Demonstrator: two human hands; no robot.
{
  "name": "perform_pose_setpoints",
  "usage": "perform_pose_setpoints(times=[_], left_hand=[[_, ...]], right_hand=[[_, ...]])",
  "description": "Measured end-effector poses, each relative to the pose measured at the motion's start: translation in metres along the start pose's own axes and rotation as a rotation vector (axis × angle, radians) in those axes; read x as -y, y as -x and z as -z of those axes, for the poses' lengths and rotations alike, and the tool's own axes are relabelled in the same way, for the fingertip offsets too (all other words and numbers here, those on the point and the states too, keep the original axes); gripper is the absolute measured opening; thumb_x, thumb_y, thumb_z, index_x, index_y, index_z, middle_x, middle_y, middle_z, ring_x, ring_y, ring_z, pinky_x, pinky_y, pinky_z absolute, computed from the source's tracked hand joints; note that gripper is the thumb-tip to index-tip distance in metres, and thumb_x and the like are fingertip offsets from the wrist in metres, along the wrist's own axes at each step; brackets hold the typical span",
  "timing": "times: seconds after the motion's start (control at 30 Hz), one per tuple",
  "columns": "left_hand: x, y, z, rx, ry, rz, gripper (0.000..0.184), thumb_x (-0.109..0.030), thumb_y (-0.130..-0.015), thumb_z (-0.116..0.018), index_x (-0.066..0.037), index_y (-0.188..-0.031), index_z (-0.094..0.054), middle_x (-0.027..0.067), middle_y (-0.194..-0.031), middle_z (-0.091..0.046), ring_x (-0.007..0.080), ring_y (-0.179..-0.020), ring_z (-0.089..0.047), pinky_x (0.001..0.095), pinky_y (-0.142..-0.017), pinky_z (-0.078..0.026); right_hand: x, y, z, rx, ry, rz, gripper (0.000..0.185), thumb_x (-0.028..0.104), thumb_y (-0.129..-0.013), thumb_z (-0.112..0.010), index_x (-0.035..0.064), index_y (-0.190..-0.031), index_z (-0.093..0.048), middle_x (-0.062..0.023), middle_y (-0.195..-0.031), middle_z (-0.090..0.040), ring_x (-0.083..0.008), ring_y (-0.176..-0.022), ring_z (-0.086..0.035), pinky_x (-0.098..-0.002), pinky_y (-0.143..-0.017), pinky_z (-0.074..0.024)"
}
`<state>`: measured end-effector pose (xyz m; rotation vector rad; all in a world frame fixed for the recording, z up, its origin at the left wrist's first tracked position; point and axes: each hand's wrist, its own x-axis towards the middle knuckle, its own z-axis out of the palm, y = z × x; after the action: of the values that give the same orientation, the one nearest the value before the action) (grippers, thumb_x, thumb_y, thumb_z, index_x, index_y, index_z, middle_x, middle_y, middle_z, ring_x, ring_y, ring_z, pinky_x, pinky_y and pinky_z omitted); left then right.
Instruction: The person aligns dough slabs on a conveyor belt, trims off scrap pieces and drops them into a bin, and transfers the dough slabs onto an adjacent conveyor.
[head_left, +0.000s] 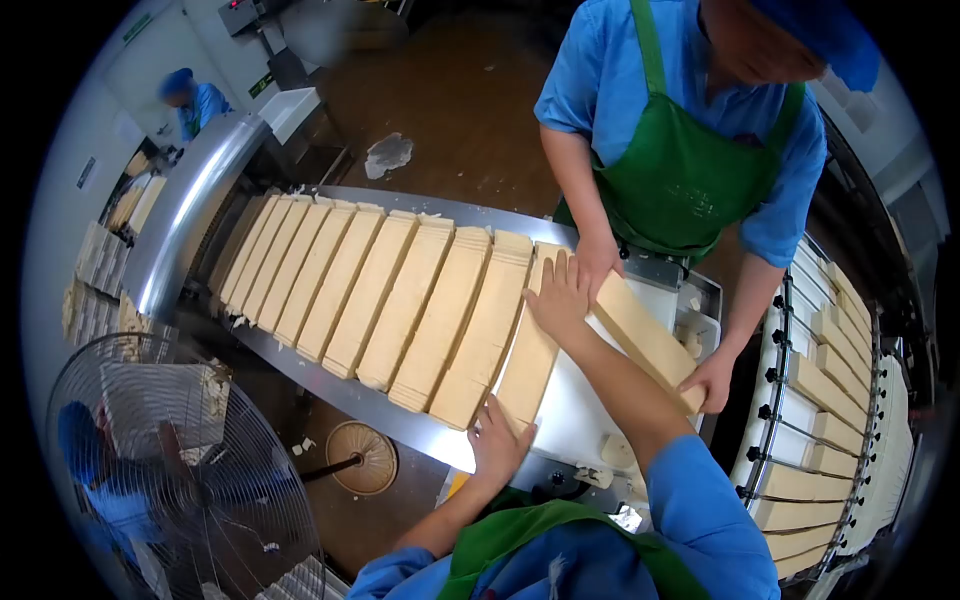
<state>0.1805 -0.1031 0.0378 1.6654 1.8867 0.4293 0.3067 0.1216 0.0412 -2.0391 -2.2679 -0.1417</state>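
Pale, cream-colored long blocks (443,310) lie side by side in a row on a metal conveyor. My left hand (497,445) grips the near end of the last block (528,372) in the row, fingers along its left side and thumb by the end corner. Near that block's far end, my right hand (558,298) lies with its fingers spread on top. Across the table a co-worker in a green apron holds another pale block (645,335) at both ends, one hand close beside my right hand.
A metal-hooded machine (190,220) stands at the conveyor's far left end. At the lower left is a large wire fan (190,480). A rack (765,420) with more pale blocks stands at the right. Scraps (595,476) lie near the front edge. Other workers are farther off.
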Motion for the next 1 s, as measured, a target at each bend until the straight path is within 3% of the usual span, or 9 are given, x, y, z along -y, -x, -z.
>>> perform_pose_setpoints(times=[0.17, 0.23, 0.33, 0.43, 0.5, 0.57, 0.73, 0.87, 1.0], left_hand=[[0.004, -0.005, 0.0, -0.031, -0.108, -0.12, 0.097, -0.048, -0.08, -0.065, 0.012, -0.138, -0.016, 0.0323, -0.125, -0.038, 0.0453, -0.113, -0.044, 0.0535, -0.095, -0.036], [0.004, -0.01, 0.0, 0.155, 0.002, -0.007, 0.1, -0.05, -0.078, -0.066, 0.013, -0.138, -0.015, 0.0322, -0.12, -0.039, 0.0462, -0.101, -0.051, 0.0523, -0.086, -0.045], [0.002, -0.012, -0.003, 0.17, -0.016, -0.022, 0.097, -0.045, -0.075, -0.068, 0.012, -0.135, -0.018, 0.0313, -0.115, -0.04, 0.0455, -0.092, -0.055, 0.05, -0.078, -0.05], [-0.006, -0.016, -0.005, 0.207, 0.093, -0.022, 0.088, -0.029, -0.072, -0.071, 0.01, -0.132, -0.018, 0.0327, -0.114, -0.038, 0.0492, -0.093, -0.052, 0.0514, -0.083, -0.046], [-0.012, -0.017, -0.014, 0.168, 0.131, -0.174, 0.086, -0.024, -0.071, -0.073, 0.008, -0.13, -0.02, 0.0322, -0.113, -0.037, 0.0496, -0.094, -0.051, 0.051, -0.083, -0.046], [-0.029, -0.019, -0.025, 0.193, 0.099, -0.263, 0.087, -0.022, -0.07, -0.075, 0.007, -0.131, -0.02, 0.0321, -0.114, -0.036, 0.0496, -0.096, -0.05, 0.0507, -0.084, -0.046], [-0.082, -0.015, -0.053, 0.178, 0.125, -0.402, 0.08, -0.015, -0.069, -0.075, 0.005, -0.13, -0.027, 0.0307, -0.115, -0.035, 0.0468, -0.104, -0.043, 0.0474, -0.09, -0.042], [-0.138, 0.0, -0.08, 0.137, 0.292, -0.481, 0.072, -0.005, -0.07, -0.07, -0.003, -0.133, -0.035, 0.033, -0.13, -0.023, 0.0478, -0.114, -0.039, 0.0442, -0.098, -0.037], [-0.217, 0.021, -0.102, 0.212, 0.324, -0.696, 0.075, -0.004, -0.068, -0.07, -0.003, -0.135, -0.036, 0.0272, -0.139, -0.022, 0.0429, -0.129, -0.028, 0.0408, -0.106, -0.03]], right_hand=[[-0.004, -0.035, -0.002, 0.104, 0.076, -0.089, 0.069, 0.054, -0.089, -0.042, 0.0036, -0.136, -0.04, -0.0248, -0.143, -0.032, -0.037, -0.135, -0.025, -0.0516, -0.111, -0.0087], [-0.004, -0.035, 0.009, 0.217, 0.094, -0.131, 0.067, 0.054, -0.09, -0.039, 0.0048, -0.135, -0.041, -0.026, -0.141, -0.034, -0.0376, -0.134, -0.026, -0.0514, -0.11, -0.0091], [-0.019, -0.022, 0.017, 0.169, 0.126, -0.222, 0.055, 0.049, -0.089, -0.042, 0.007, -0.124, -0.047, -0.0222, -0.124, -0.046, -0.0361, -0.12, -0.041, -0.0499, -0.106, -0.0175], [-0.061, -0.004, 0.04, 0.358, -0.146, -0.566, 0.068, 0.053, -0.079, -0.052, 0.0062, -0.127, -0.043, -0.0187, -0.126, -0.04, -0.0353, -0.113, -0.046, -0.0522, -0.099, -0.0305], [-0.097, 0.019, 0.051, 0.401, -0.293, -0.811, 0.077, 0.053, -0.075, -0.057, 0.0047, -0.131, -0.039, -0.0184, -0.132, -0.035, -0.0365, -0.118, -0.042, -0.0544, -0.095, -0.0352], [-0.135, 0.05, 0.029, 0.366, -0.093, -0.667, 0.086, 0.051, -0.072, -0.061, 0.0021, -0.137, -0.034, -0.0222, -0.14, -0.028, -0.0411, -0.134, -0.021, -0.0567, -0.092, -0.0402], [-0.198, 0.131, 0.066, 0.004, -0.642, -1.136, 0.086, 0.041, -0.072, -0.067, 0.0014, -0.136, -0.025, -0.0261, -0.139, -0.025, -0.0463, -0.122, -0.04, -0.0516, -0.092, -0.0439], [-0.254, 0.217, 0.102, -0.421, -0.744, -1.272, 0.079, 0.032, -0.071, -0.067, 0.0022, -0.132, -0.026, -0.0278, -0.131, -0.029, -0.0477, -0.11, -0.049, -0.0501, -0.092, -0.0443], [-0.326, 0.297, 0.147, -0.571, -0.672, -1.476, 0.08, 0.041, -0.075, -0.067, 0.0026, -0.132, -0.026, -0.0271, -0.127, -0.034, -0.0465, -0.105, -0.053, -0.049, -0.089, -0.0467]])
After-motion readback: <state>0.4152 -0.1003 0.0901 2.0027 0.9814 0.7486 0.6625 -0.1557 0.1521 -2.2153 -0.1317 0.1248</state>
